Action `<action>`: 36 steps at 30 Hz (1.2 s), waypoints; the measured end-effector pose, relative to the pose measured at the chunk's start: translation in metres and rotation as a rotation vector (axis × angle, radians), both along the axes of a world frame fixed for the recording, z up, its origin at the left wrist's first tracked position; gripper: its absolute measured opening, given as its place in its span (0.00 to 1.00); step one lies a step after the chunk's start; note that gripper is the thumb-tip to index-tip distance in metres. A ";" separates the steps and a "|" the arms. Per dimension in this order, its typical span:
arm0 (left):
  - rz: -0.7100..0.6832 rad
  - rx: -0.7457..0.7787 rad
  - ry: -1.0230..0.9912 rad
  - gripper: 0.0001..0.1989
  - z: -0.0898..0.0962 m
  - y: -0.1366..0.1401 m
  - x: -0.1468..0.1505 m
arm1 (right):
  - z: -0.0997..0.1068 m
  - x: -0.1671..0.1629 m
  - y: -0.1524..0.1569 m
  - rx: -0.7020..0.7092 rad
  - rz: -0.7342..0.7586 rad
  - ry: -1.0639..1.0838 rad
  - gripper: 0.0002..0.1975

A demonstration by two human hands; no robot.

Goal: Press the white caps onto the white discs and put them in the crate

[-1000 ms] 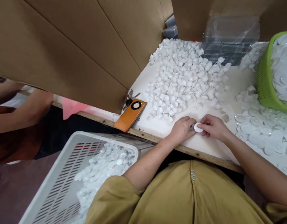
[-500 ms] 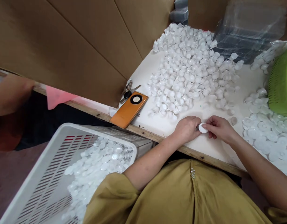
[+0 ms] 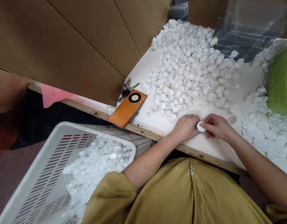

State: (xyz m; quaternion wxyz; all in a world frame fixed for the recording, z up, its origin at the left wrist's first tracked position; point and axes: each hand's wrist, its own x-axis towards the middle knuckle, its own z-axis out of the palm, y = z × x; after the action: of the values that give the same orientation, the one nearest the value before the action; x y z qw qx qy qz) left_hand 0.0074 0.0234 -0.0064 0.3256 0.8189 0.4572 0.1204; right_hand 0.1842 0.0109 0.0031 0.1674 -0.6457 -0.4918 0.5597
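Worktable (image 3: 156,123), head view: white top against brown cardboard (image 3: 75,40), small white pieces (image 3: 181,73) heaped across it.
Right hand (image 3: 217,126): thumb and fingers pinching 1 white disc (image 3: 200,126) by its rim.
Left hand (image 3: 186,127): curled close to the disc's opposite edge; cannot tell what, if anything, it grips.
Disc's place: between the 2 hands, above the tabletop's near side.
Handling, as a judgement: light, even fingertip pressure should steady it and leave its face in sight.

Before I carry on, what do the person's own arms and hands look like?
The left hand and right hand are ungloved. Loose olive-gold sleeves end near the elbows, leaving the forearms uncovered, with no watch or bracelet visible.
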 end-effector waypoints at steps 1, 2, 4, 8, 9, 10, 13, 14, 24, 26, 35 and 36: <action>-0.011 -0.025 -0.022 0.13 0.003 0.001 -0.001 | 0.002 -0.001 0.001 -0.017 0.007 -0.012 0.13; -0.022 -0.059 -0.042 0.14 0.005 0.002 -0.002 | 0.003 -0.001 0.003 -0.032 0.016 -0.026 0.13; -0.029 -0.131 -0.053 0.15 0.009 0.006 -0.003 | 0.007 -0.002 0.006 -0.050 0.037 -0.051 0.12; -0.032 -0.198 0.052 0.15 0.013 0.016 0.000 | 0.008 -0.002 0.007 -0.066 0.061 -0.048 0.11; -0.045 -0.204 0.078 0.15 0.014 0.019 0.002 | 0.006 -0.002 0.007 -0.064 0.058 -0.039 0.11; -0.062 -0.211 0.100 0.15 0.014 0.021 0.003 | 0.005 -0.002 0.006 -0.060 0.053 -0.032 0.10; -0.112 -0.233 0.153 0.14 0.017 0.028 0.005 | 0.002 -0.002 0.007 -0.053 0.046 -0.017 0.10; -0.127 -0.242 0.166 0.14 0.018 0.030 0.006 | 0.002 -0.003 0.007 -0.060 0.048 -0.015 0.10; 0.066 -0.276 -0.137 0.11 0.043 -0.005 -0.042 | 0.012 0.026 -0.021 0.339 0.002 -0.130 0.10; 0.132 -0.249 -0.053 0.12 0.058 -0.023 -0.100 | 0.016 0.061 -0.026 0.580 -0.077 -0.456 0.09; 0.707 -0.216 0.603 0.20 0.058 -0.087 -0.286 | -0.010 0.134 -0.030 0.740 0.234 -1.181 0.14; 0.719 -0.129 0.519 0.22 0.055 -0.086 -0.271 | -0.011 0.128 -0.029 0.739 0.244 -1.211 0.14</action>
State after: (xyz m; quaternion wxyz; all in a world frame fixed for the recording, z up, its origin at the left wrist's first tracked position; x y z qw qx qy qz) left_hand -0.2635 -0.0623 0.0486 0.1878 0.5891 0.7859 -0.0122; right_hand 0.3121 -0.0185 -0.0075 0.0090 -0.6843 -0.7242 -0.0849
